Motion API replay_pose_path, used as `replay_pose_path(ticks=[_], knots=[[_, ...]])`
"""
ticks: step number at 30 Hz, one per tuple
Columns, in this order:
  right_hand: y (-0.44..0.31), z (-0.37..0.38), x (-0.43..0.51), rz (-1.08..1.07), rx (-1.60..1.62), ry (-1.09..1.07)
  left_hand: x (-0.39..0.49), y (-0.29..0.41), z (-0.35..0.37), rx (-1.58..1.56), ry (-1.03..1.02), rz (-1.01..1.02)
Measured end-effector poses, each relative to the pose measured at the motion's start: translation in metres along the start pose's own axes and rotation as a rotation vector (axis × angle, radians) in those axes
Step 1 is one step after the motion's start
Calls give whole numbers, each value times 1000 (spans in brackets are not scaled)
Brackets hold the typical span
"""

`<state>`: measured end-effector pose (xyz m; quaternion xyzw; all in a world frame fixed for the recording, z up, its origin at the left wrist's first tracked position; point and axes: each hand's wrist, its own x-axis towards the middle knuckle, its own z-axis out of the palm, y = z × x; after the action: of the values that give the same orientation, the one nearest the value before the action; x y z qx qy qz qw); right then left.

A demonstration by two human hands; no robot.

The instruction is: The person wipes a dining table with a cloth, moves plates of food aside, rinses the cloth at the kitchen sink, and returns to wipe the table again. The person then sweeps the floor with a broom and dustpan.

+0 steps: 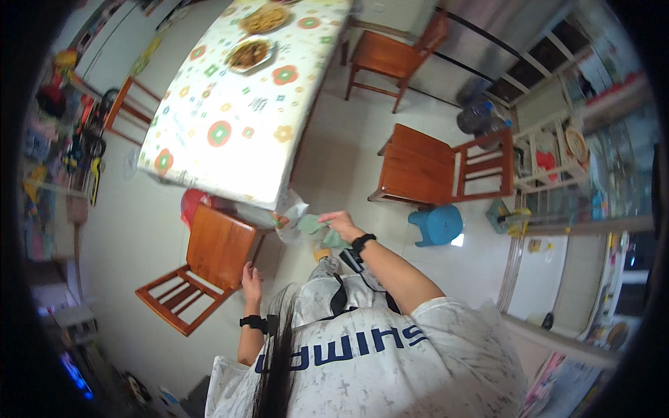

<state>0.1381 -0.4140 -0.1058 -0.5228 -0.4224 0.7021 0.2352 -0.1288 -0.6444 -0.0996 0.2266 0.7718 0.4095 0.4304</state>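
My right hand grips a pale green cloth, which hangs down on both sides of the fingers. Beside the cloth, a thin whitish plastic sheet or bag hangs by the corner of the table. The table wears a white tablecloth printed with flowers. With nothing in it, my left hand is held low, next to the seat edge of a brown wooden chair; whether it touches the chair I cannot tell. Both wrists carry black straps.
Two dishes of food, a plate and a yellowish one, stand at the table's far end. On the right are a wooden chair, a blue plastic stool and another chair. A red plastic object is partly under the table.
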Motion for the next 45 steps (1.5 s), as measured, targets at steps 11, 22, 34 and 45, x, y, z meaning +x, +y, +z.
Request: replay_pose_path(ticks=[11, 22, 34, 45], knots=[[117, -278, -314, -41, 699, 512, 3, 56, 210, 505, -643, 106], [290, -391, -626, -224, 1451, 1245, -242, 92, 555, 722, -1357, 472], [263, -636, -761, -1074, 1744, 1311, -398, 109, 863, 827, -1577, 629], [245, -874, -870, -1252, 1663, 1411, -736, 163, 1140, 710, -2131, 623]])
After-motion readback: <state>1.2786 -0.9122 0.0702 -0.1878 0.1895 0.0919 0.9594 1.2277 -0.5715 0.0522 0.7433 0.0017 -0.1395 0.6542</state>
